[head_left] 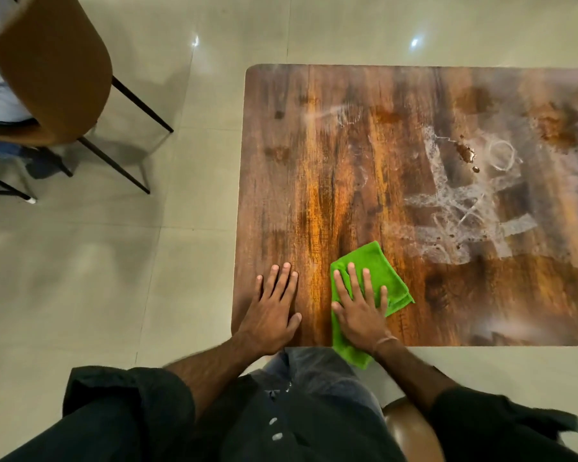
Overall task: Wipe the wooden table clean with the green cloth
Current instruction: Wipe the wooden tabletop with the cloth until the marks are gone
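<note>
The wooden table (347,161) fills the right half of the view. White chalk-like marks (474,208) and brown spills (466,153) cover its right side. A folded green cloth (384,271) lies near the front edge, one corner hanging over it. My right hand (359,308) presses flat on the cloth with straight, spread fingers. My left hand (274,311) rests flat on the bare wood just left of the cloth, near the table's front left corner.
A brown chair (54,71) with thin black legs stands on the tiled floor at the far left, a seated person partly showing behind it. Another brown chair seat (411,431) is below me at the table's front edge.
</note>
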